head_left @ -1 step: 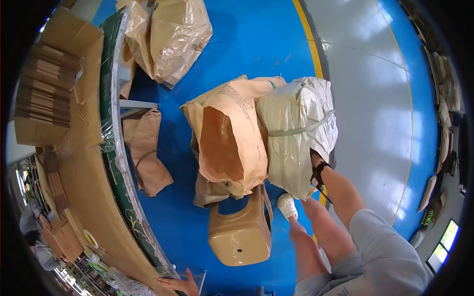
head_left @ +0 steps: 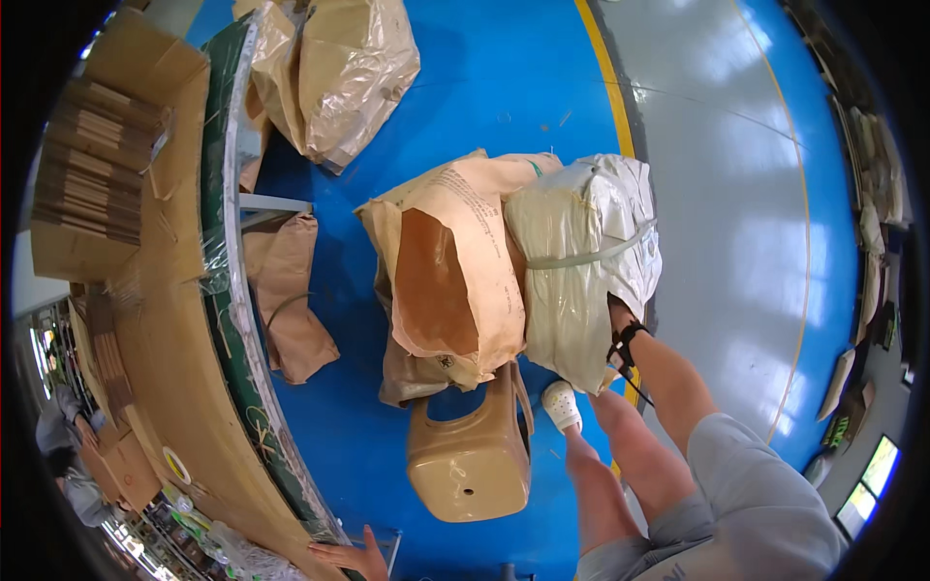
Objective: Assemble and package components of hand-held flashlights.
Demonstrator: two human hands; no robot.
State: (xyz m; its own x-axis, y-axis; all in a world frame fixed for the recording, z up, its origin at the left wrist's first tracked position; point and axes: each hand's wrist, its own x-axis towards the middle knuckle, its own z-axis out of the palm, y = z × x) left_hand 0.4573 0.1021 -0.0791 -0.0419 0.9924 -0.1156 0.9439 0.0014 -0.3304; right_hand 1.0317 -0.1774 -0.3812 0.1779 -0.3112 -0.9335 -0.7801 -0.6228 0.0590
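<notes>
My right hand (head_left: 619, 314) reaches into the torn side of a whitish plastic-wrapped sack (head_left: 567, 223) with a pale band around its middle. Its fingers are hidden inside, and a black strap (head_left: 628, 341) circles that wrist. At the bottom edge, my left hand (head_left: 358, 556) rests against the edge of the long table (head_left: 273, 412), fingers stretched out and thumb raised, holding nothing. Left of the white sack, and touching it, stands a brown paper sack (head_left: 504, 276) with its mouth gaping toward me.
A glossy tan plastic stool (head_left: 470, 474) lies below the paper sack. Another brown paper bag (head_left: 286, 300) leans by the table leg, and a large wrapped bag (head_left: 354, 77) stands farther off. Cardboard boxes (head_left: 87, 257) sit on the table. At far left, a person (head_left: 68, 421) handles a carton.
</notes>
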